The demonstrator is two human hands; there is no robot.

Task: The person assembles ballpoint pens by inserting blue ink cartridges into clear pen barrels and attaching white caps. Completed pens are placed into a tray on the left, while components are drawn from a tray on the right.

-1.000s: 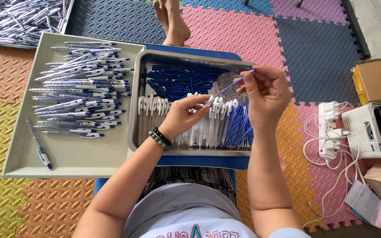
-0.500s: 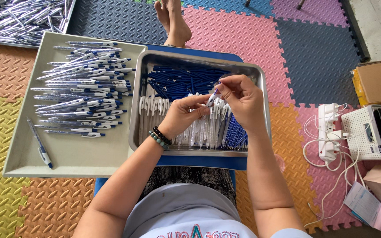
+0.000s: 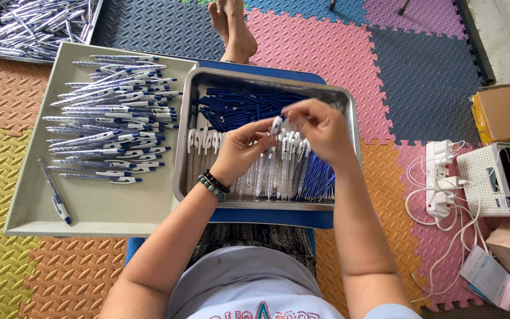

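My left hand (image 3: 244,147) and my right hand (image 3: 319,127) meet over a metal tray (image 3: 349,109), both pinching one white pen barrel (image 3: 277,125) between the fingertips. The tray holds blue pen parts at the back, white clear barrels in the middle and blue refills at the front right. A beaded bracelet sits on my left wrist. To the left, a grey tray (image 3: 90,210) carries a pile of finished white and blue pens (image 3: 113,118), with one pen (image 3: 54,192) lying apart near its left edge.
The metal tray rests on a blue stool above coloured foam floor mats. Another tray of pens (image 3: 36,26) lies at the top left. Another person's bare feet (image 3: 234,26) are at the top. A power strip (image 3: 439,177), cables, a white device (image 3: 497,180) and a cardboard box (image 3: 500,112) sit at the right.
My right hand came down and left from holding a blue refill up in the air to meet my left hand; the refill is no longer visible outside the barrel.
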